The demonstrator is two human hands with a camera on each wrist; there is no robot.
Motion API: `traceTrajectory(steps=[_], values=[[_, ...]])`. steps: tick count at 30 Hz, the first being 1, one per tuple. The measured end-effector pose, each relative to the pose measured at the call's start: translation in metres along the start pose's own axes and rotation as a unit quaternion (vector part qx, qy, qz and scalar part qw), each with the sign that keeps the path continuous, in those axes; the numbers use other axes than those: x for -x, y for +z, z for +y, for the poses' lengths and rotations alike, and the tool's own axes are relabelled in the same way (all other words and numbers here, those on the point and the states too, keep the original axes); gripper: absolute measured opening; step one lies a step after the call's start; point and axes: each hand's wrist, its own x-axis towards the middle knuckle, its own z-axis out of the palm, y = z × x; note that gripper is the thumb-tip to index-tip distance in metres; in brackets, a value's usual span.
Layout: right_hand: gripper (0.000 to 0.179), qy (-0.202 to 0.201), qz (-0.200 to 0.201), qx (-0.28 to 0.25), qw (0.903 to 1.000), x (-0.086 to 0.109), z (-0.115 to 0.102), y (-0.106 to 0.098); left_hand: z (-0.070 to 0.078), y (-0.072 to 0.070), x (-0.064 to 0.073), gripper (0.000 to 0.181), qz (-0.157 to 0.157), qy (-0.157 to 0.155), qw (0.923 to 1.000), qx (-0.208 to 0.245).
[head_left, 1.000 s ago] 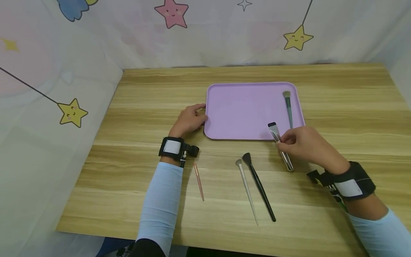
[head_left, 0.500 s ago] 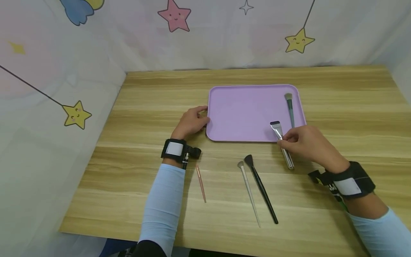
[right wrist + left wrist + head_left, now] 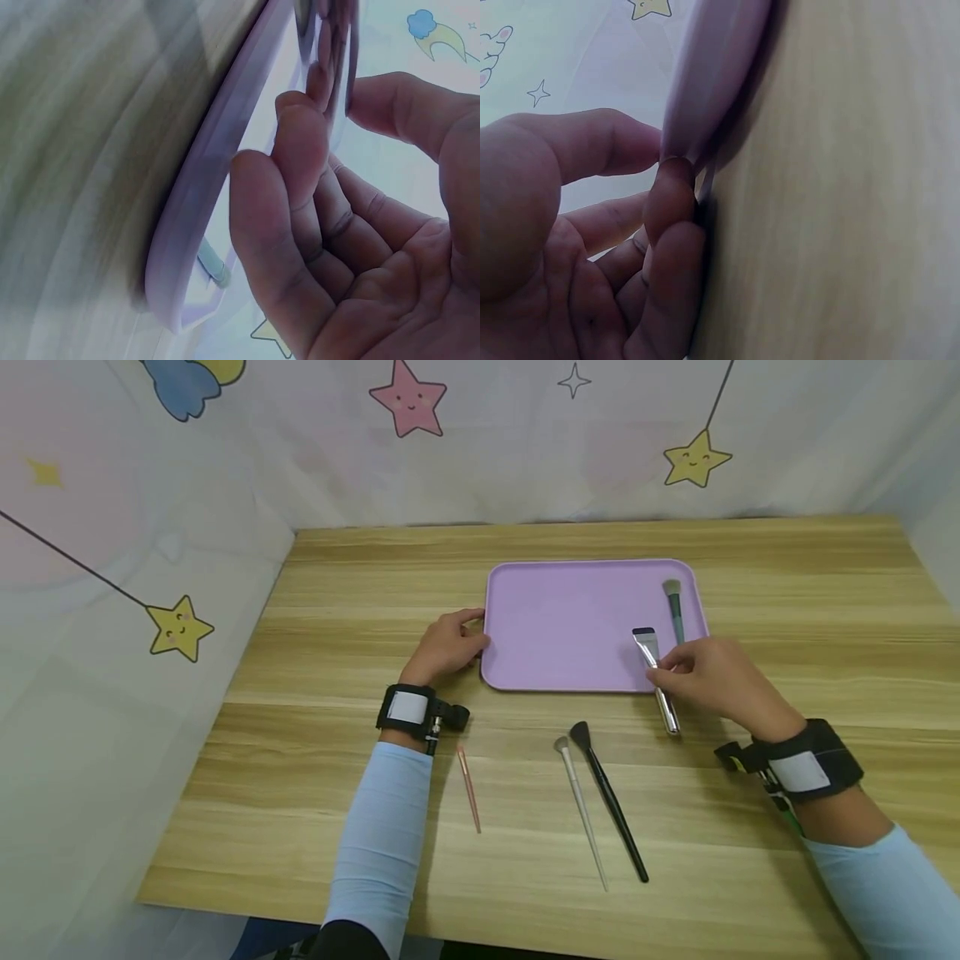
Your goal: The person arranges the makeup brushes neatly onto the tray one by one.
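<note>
In the head view my left hand point(image 3: 444, 647) holds the left edge of a purple tray point(image 3: 558, 627). The left wrist view shows thumb and fingertips pinching the tray's rim point(image 3: 716, 82). Over the tray's front right part, my right hand point(image 3: 708, 681) pinches a makeup brush point(image 3: 645, 647) with a silver handle and a flat dark-tipped head. The brush slants, its handle end reaching past the tray's front edge. A green makeup brush point(image 3: 676, 610) lies inside the tray along the right side, its lower end hidden by the right hand.
Three more makeup brushes lie on the wooden table point(image 3: 337, 827) in front of the tray: a thin pink one point(image 3: 468, 789), a white one point(image 3: 582, 814) and a long black one point(image 3: 611, 810). A white curtain point(image 3: 525, 460) printed with stars borders the table's back and left.
My right hand has moved slightly away from me with the silver brush, whose head now lies farther over the tray. The left hand stays at the tray's edge.
</note>
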Motion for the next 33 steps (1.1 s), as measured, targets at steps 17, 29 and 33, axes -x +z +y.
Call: traceTrajectory(steps=[17, 29, 33], values=[[0.030, 0.023, 0.013, -0.009, 0.9996, -0.023, 0.006, -0.003, 0.001, -0.004, 0.001, 0.057, -0.003, -0.008, 1.0000, 0.002], [0.033, 0.042, 0.017, -0.023, 0.9987, -0.037, 0.005, -0.006, 0.002, -0.002, 0.001, 0.056, 0.003, -0.005, 1.0000, 0.007], [0.034, 0.052, 0.008, -0.025, 0.9983, -0.041, 0.004, -0.006, 0.002, -0.001, 0.001, 0.056, 0.002, -0.005, 0.9999, 0.010]])
